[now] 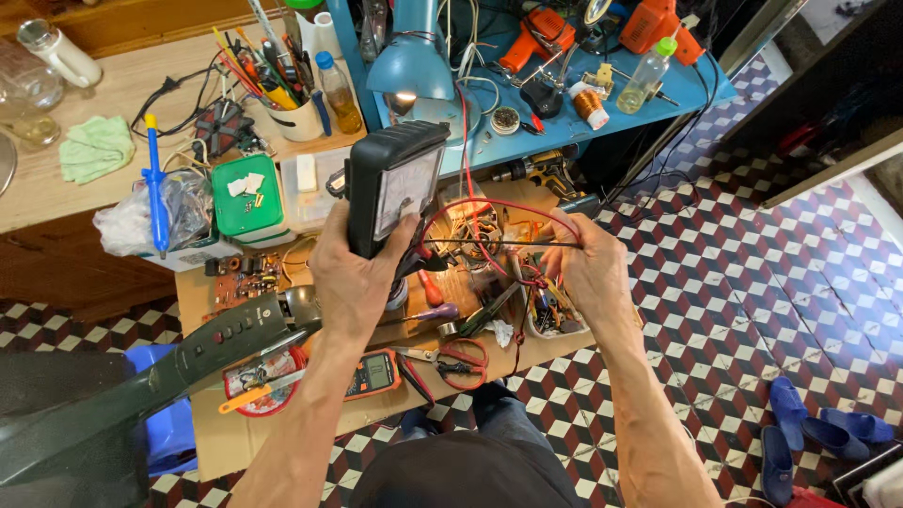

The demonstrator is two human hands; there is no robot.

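black analog meter dial (pixel 404 193), orange multimeter screen (pixel 372 369)

2 bare forearms, no sleeves, no rings; dark trousers over the knees.

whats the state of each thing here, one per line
analog meter: held upright in left hand
test leads: pinched in right hand
desk lamp: lit
digital multimeter: lying flat, untouched
red-handled pliers: lying on the cardboard
green tin: lid closed
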